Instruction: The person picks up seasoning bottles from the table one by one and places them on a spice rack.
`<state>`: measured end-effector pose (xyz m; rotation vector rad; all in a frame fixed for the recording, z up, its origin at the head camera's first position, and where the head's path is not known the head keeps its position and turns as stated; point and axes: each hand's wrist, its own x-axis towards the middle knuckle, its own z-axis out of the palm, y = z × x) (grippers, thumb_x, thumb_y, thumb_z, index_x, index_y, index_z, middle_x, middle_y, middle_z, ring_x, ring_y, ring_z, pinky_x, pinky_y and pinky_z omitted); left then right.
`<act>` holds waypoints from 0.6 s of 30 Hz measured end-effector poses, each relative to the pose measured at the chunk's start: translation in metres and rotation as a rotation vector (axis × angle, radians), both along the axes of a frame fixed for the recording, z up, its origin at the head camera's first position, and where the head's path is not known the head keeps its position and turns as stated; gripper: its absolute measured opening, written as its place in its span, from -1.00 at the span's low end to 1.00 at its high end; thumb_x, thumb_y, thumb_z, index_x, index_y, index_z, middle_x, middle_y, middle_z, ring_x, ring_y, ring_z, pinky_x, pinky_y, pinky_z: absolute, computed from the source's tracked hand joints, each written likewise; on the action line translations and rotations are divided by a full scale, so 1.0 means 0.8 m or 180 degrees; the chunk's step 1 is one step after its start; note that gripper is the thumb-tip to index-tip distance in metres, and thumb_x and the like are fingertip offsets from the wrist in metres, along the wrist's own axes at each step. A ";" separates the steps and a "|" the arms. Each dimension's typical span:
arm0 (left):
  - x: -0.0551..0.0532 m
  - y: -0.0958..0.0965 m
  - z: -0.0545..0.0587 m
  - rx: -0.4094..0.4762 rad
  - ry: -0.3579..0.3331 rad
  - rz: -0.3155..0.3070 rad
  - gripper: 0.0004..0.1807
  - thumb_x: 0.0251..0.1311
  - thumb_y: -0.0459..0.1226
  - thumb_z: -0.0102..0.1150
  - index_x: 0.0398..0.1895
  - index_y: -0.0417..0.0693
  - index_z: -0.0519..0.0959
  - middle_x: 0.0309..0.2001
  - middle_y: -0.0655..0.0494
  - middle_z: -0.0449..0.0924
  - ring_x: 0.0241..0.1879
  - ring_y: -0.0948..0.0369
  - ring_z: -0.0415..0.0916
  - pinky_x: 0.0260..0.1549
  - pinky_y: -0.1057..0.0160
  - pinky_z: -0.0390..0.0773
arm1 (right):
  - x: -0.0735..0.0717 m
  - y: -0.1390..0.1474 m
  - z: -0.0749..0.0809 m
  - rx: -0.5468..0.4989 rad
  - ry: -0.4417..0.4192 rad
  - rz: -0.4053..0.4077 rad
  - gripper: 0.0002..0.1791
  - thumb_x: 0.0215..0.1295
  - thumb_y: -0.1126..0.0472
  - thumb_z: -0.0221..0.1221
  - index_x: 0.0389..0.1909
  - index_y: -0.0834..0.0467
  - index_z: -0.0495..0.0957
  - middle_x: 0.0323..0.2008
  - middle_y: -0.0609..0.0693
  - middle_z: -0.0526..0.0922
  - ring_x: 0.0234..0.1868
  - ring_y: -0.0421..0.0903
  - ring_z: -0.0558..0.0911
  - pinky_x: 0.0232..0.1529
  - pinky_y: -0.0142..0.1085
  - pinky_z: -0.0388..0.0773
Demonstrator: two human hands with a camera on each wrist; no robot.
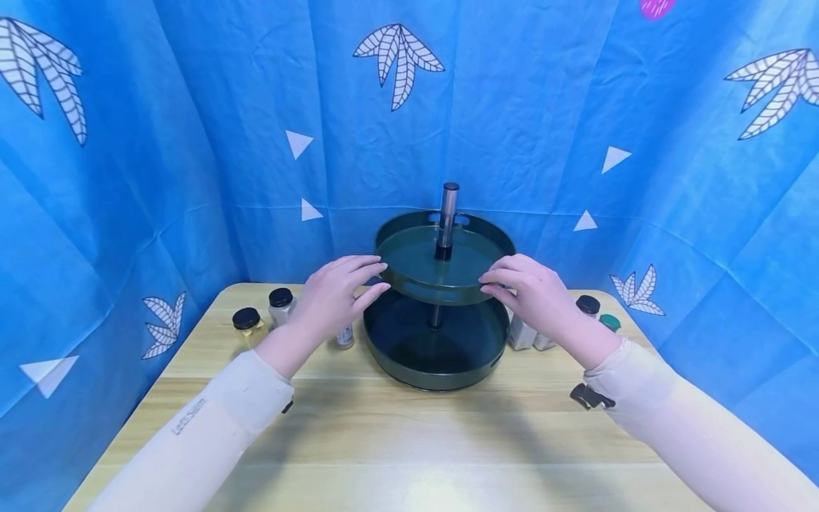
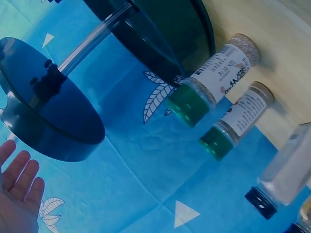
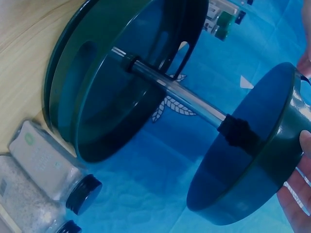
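Observation:
A dark green two-tier turntable stands on the table, its round upper tray [image 1: 441, 245] carried on a metal post [image 1: 450, 213] above the wider lower tray [image 1: 438, 373]. My left hand [image 1: 335, 295] is at the upper tray's left front edge, fingers extended. In the left wrist view those fingers [image 2: 22, 177] look straight and just off the tray's wall. On the opposite side, my right hand [image 1: 531, 288] has its fingertips at the right front rim. The right wrist view shows its fingers [image 3: 294, 206] against the outer wall, fairly straight; part of that hand is cut off.
Left of the turntable are black-capped jars [image 1: 248, 331] and green-capped spice bottles [image 2: 214, 77]. To its right stand black-capped bottles [image 1: 522, 333] and a green cap [image 1: 610, 322]. Wooden tabletop [image 1: 409, 441] extends in front; a blue curtain [image 1: 256, 128] hangs behind and at both sides.

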<state>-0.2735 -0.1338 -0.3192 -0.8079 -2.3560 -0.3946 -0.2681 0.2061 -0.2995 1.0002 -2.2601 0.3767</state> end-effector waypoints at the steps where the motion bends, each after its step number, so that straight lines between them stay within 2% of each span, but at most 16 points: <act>1: 0.000 -0.002 -0.001 -0.0001 -0.0013 0.0014 -0.52 0.34 0.03 0.23 0.23 0.04 0.61 0.22 0.06 0.59 0.24 0.06 0.50 0.22 0.01 0.49 | 0.000 0.000 0.000 0.0001 0.0000 0.0010 -0.77 0.06 0.33 0.48 -0.23 0.13 0.76 -0.24 -0.01 0.72 -0.15 -0.02 0.64 -0.20 -0.15 0.68; 6: 0.000 -0.009 -0.004 0.0000 0.0012 0.0006 -0.50 0.32 0.03 0.25 0.24 0.04 0.60 0.22 0.06 0.59 0.22 0.07 0.51 0.21 0.01 0.51 | -0.001 -0.001 0.000 0.0026 -0.0029 -0.0004 -0.78 0.07 0.31 0.47 -0.22 0.13 0.76 -0.25 -0.02 0.71 -0.17 -0.03 0.63 -0.22 -0.17 0.67; 13: -0.005 -0.017 -0.014 0.0054 0.0227 -0.0107 -0.54 0.23 -0.06 0.37 0.16 -0.03 0.66 0.16 0.02 0.63 0.14 0.05 0.58 0.13 0.01 0.57 | 0.000 0.001 0.001 0.0027 -0.0090 -0.0045 -0.78 0.08 0.32 0.47 -0.22 0.12 0.76 -0.24 -0.02 0.72 -0.17 -0.03 0.63 -0.23 -0.17 0.67; 18: -0.004 -0.025 -0.022 0.0021 0.0153 -0.0036 -0.51 0.22 -0.05 0.37 0.18 0.00 0.64 0.17 0.01 0.62 0.15 0.02 0.57 0.13 -0.02 0.56 | 0.000 0.002 0.001 0.0029 -0.0108 -0.0060 -0.78 0.08 0.32 0.47 -0.21 0.12 0.76 -0.24 -0.02 0.72 -0.17 -0.03 0.63 -0.22 -0.16 0.67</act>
